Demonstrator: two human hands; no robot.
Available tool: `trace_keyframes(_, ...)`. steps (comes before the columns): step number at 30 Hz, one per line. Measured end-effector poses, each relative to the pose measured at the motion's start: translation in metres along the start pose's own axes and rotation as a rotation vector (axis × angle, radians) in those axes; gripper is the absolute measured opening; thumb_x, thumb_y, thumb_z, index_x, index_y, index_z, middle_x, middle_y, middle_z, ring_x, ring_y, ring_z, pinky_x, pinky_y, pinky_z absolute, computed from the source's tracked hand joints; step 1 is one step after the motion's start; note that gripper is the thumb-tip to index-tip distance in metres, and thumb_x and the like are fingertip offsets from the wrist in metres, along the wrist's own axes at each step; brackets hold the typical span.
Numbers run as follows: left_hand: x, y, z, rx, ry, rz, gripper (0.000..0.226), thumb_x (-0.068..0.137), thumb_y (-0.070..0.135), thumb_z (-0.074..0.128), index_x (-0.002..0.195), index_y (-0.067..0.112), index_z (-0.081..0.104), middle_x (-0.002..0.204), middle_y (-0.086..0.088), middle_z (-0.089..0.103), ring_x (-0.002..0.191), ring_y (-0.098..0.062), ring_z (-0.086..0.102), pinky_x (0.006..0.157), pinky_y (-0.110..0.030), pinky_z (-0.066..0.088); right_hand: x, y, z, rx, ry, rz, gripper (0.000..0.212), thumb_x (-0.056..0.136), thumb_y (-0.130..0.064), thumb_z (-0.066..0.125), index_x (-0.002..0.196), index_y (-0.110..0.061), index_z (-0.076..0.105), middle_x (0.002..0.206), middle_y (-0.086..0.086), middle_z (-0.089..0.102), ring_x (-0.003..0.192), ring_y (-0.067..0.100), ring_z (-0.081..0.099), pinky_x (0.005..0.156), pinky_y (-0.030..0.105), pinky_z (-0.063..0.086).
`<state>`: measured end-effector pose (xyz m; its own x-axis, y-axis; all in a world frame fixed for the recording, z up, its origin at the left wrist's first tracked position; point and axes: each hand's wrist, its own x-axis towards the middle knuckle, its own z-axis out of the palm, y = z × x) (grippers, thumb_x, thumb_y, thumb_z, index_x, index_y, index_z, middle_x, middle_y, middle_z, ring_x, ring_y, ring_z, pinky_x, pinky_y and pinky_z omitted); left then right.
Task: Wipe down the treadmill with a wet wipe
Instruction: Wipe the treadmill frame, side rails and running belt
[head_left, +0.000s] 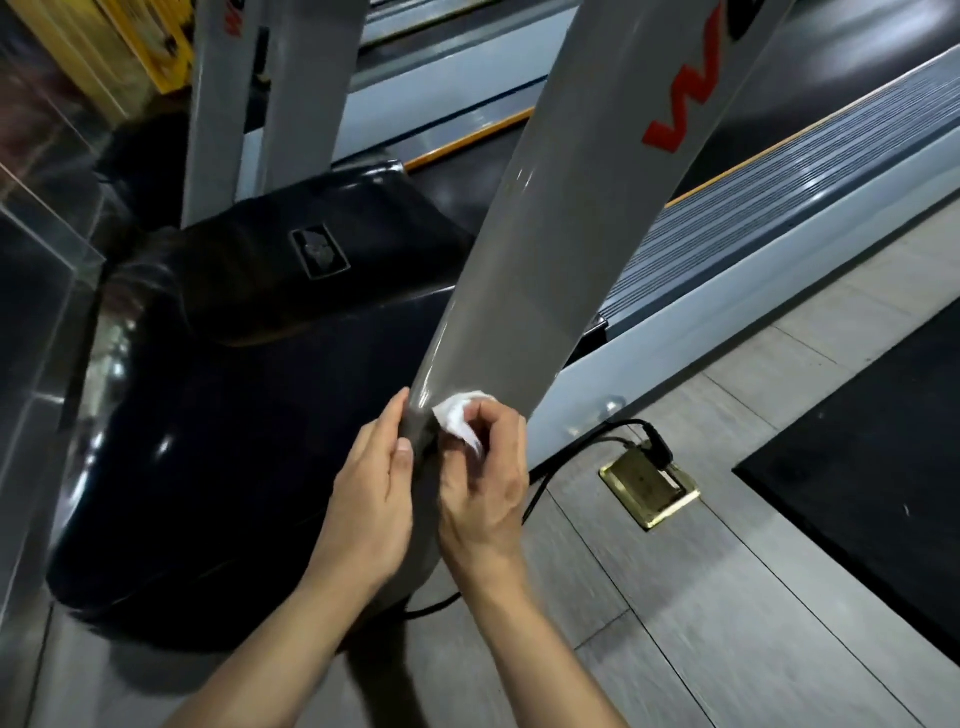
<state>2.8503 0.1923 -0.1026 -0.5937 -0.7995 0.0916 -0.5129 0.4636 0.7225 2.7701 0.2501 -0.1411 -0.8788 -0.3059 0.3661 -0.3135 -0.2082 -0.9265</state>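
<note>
The wet wipe (460, 418) is a small bunched white wad just below the centre of the frame, pressed against the lower end of the treadmill's grey upright post (550, 249). It sits at the tips of the right hand (483, 488): the fingers curl together over it and pinch it, with most of the wad showing above and to the left of the fingertips and a loose flap hanging down beside the knuckles. The left hand (371, 499) lies on the opposite, left edge of the same post, fingers straight and held together, flat along the metal, thumb tucked near the post's dark lower part; it holds nothing loose. The two hands flank the post, close but apart.

The post slants up toward the upper right of the frame, where red lettering (680, 104) shows. Left of the hands is the glossy black motor cover (218, 457). The ribbed side rail (769, 208) runs toward the right edge. At lower right, a black cable (613, 431) runs to a brass floor socket (649, 486) set in the grey tiled floor (727, 623).
</note>
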Motion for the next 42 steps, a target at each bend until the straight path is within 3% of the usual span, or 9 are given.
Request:
trace_keyframes(5, 0.007, 0.009, -0.010, 0.097, -0.070, 0.005, 0.053, 0.106, 0.047, 0.031, 0.157, 0.035, 0.033, 0.153, 0.020, 0.043, 0.136, 0.009, 0.040, 0.114, -0.017, 0.035, 0.058, 0.013, -0.014, 0.045, 0.337, 0.406, 0.014, 0.097, -0.020, 0.054, 0.107, -0.028, 0.052, 0.099, -0.004, 0.060, 0.088, 0.015, 0.060, 0.081, 0.049, 0.052)
trace_keyframes(8, 0.033, 0.035, -0.018, 0.085, -0.078, 0.125, 0.062, 0.104, 0.060, 0.022, 0.157, 0.031, 0.036, 0.156, 0.015, 0.044, 0.143, 0.001, 0.038, 0.121, -0.035, 0.034, 0.040, -0.013, 0.002, -0.003, 0.261, 0.115, 0.022, 0.091, -0.007, 0.051, 0.112, -0.016, 0.053, 0.106, 0.001, 0.056, 0.095, 0.014, 0.057, 0.085, 0.030, 0.049)
trace_keyframes(14, 0.065, 0.106, 0.000, -0.070, 0.028, 0.251, 0.052, 0.107, 0.041, 0.030, 0.157, 0.028, 0.035, 0.156, 0.015, 0.040, 0.140, 0.009, 0.034, 0.112, -0.005, 0.025, 0.063, -0.013, -0.018, 0.042, 0.190, 0.037, 0.024, 0.089, -0.002, 0.054, 0.107, -0.017, 0.057, 0.105, -0.002, 0.058, 0.096, 0.016, 0.058, 0.082, 0.031, 0.049)
trace_keyframes(17, 0.063, 0.110, 0.007, -0.082, 0.046, 0.227, 0.051, 0.107, 0.043, 0.030, 0.157, 0.035, 0.033, 0.156, 0.014, 0.044, 0.141, 0.004, 0.039, 0.116, -0.012, 0.029, 0.111, -0.014, -0.033, 0.090, 0.381, 0.254, 0.016, 0.096, -0.013, 0.055, 0.106, -0.027, 0.054, 0.104, -0.004, 0.061, 0.095, 0.006, 0.058, 0.081, 0.029, 0.050)
trace_keyframes(24, 0.074, 0.110, 0.003, -0.088, 0.068, 0.259, 0.051, 0.106, 0.042, 0.035, 0.156, 0.029, 0.038, 0.153, 0.010, 0.048, 0.138, 0.007, 0.042, 0.118, -0.019, 0.032, 0.115, -0.049, -0.021, -0.008, 0.210, -0.255, 0.025, 0.085, 0.002, 0.060, 0.108, -0.006, 0.063, 0.104, 0.003, 0.060, 0.095, 0.013, 0.057, 0.088, 0.016, 0.042)
trace_keyframes(29, 0.093, 0.146, 0.003, -0.091, 0.057, 0.349, 0.048, 0.110, 0.033, 0.034, 0.158, 0.032, 0.030, 0.158, 0.021, 0.035, 0.140, 0.016, 0.031, 0.116, -0.011, 0.025, 0.158, -0.039, -0.050, 0.118, 0.405, 0.037, 0.027, 0.087, 0.005, 0.059, 0.104, -0.016, 0.062, 0.103, 0.000, 0.061, 0.097, 0.009, 0.058, 0.080, 0.016, 0.044)
trace_keyframes(34, 0.103, 0.162, 0.017, -0.135, 0.138, 0.388, 0.058, 0.101, 0.045, 0.033, 0.157, 0.029, 0.035, 0.156, 0.013, 0.044, 0.141, 0.005, 0.039, 0.118, -0.020, 0.031, 0.173, -0.072, -0.042, 0.050, 0.250, -0.340, 0.029, 0.082, 0.012, 0.065, 0.105, -0.006, 0.066, 0.103, 0.003, 0.063, 0.096, 0.015, 0.058, 0.087, 0.021, 0.045)
trace_keyframes(38, 0.098, 0.163, 0.022, -0.120, 0.150, 0.376, 0.056, 0.104, 0.053, 0.029, 0.157, 0.036, 0.031, 0.155, 0.014, 0.043, 0.141, 0.000, 0.040, 0.117, -0.030, 0.035, 0.217, -0.067, -0.066, 0.154, 0.450, -0.062, 0.017, 0.092, -0.007, 0.063, 0.104, -0.019, 0.062, 0.100, 0.000, 0.062, 0.092, 0.009, 0.060, 0.079, 0.030, 0.050)
trace_keyframes(42, 0.097, 0.164, 0.025, -0.108, 0.169, 0.386, 0.054, 0.104, 0.053, 0.028, 0.156, 0.039, 0.029, 0.157, 0.018, 0.037, 0.141, 0.010, 0.032, 0.109, -0.006, 0.026, 0.223, -0.098, -0.058, 0.112, 0.385, -0.239, 0.021, 0.092, -0.001, 0.062, 0.108, -0.014, 0.062, 0.106, 0.000, 0.061, 0.098, 0.012, 0.059, 0.084, 0.030, 0.050)
